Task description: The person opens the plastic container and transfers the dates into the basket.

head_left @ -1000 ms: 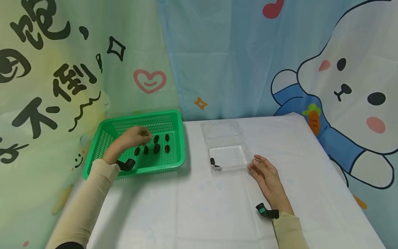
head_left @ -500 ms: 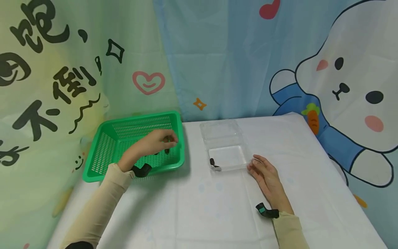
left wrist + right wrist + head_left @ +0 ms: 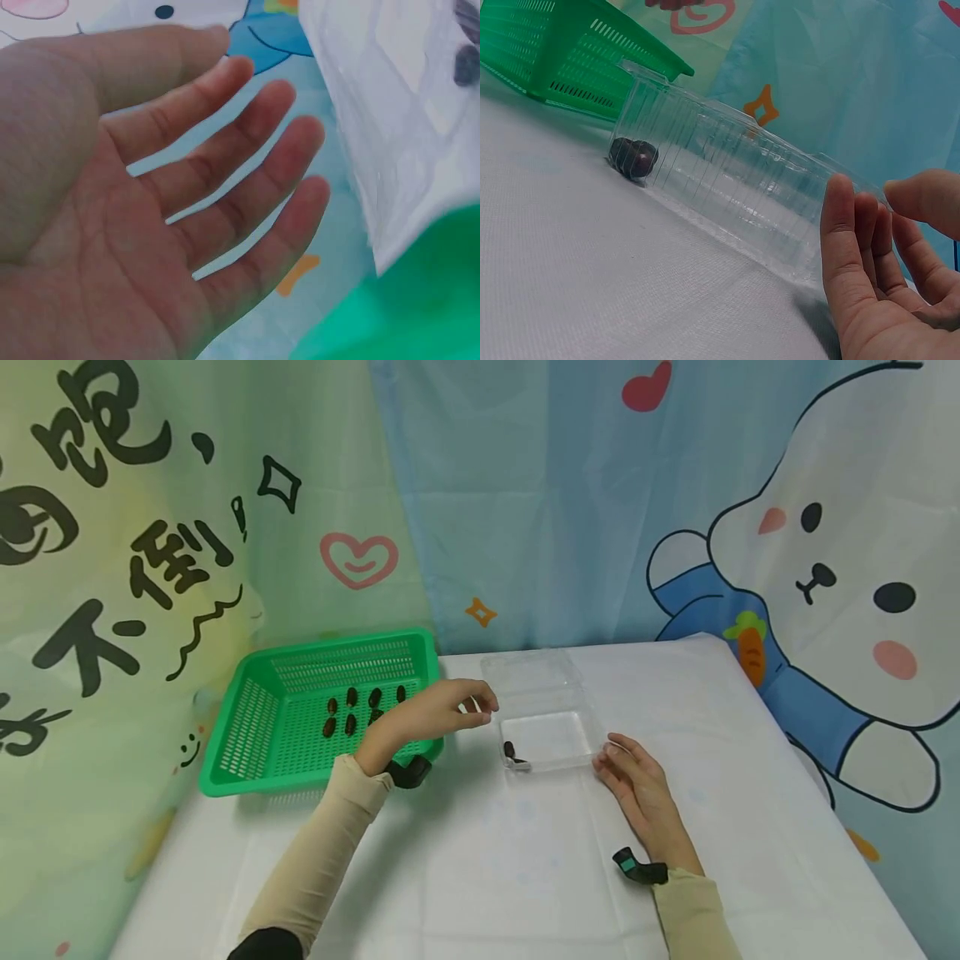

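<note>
My left hand [image 3: 450, 706] is in the air between the green basket and the left edge of the clear plastic box. Its fingers [image 3: 277, 150] are loosely extended, and nothing shows against the palm in the left wrist view. My right hand [image 3: 641, 789] holds the box's right end, thumb and fingertips at its rim. Lid raised at the back, the clear plastic box [image 3: 735, 187] has small dark reddish-brown oval pieces [image 3: 634, 157] in its near left corner. Several similar dark oval pieces [image 3: 351, 724] lie in rows in the green basket [image 3: 232, 735], partly hidden behind my left wrist.
A white cloth [image 3: 480, 877] covers the table. Behind it hangs a printed curtain [image 3: 510, 485] with a cartoon bear and lettering. Black wrist mounts [image 3: 640, 867] sit at both wrists. The basket stands at the back left, a short gap from the box.
My left hand has moved right, from above the dark pieces in the basket, past the basket's right rim to beside the box. My right hand stays at the box, and the box has not moved.
</note>
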A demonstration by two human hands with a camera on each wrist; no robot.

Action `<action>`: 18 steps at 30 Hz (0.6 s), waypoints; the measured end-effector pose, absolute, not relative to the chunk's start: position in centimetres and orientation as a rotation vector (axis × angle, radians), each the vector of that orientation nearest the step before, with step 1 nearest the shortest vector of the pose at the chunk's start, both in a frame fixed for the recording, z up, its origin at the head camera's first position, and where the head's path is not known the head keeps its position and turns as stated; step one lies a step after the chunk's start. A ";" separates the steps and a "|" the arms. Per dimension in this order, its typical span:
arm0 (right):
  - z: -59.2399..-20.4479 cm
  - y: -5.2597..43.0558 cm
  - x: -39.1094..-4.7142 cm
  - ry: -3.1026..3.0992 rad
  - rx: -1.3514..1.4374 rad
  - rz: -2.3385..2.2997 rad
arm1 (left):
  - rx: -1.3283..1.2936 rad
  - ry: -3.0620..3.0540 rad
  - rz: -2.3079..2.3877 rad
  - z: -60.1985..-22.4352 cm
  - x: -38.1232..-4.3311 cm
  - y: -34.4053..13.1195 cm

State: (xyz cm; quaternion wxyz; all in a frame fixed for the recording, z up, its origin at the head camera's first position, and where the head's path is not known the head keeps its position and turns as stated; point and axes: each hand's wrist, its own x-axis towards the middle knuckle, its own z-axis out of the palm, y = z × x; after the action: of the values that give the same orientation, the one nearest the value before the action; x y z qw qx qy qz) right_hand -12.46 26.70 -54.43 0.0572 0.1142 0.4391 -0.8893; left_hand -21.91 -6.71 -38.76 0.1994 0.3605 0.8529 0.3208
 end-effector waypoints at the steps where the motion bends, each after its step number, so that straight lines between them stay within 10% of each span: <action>1: -54.4 26.7 -12.4 1.336 0.345 -2.694 | 1.008 2.391 0.899 -39.0 -21.9 -6.2; 18: -54.6 26.7 -12.5 1.355 0.350 -2.688 | 1.119 2.281 0.646 -43.8 -23.4 0.6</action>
State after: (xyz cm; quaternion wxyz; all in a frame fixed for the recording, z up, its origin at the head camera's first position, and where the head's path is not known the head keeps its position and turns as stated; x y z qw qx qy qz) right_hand -12.48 26.66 -54.63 0.0555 0.1154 0.4465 -0.8856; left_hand -23.44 0.58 -43.82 0.2572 0.4126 0.8408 0.2381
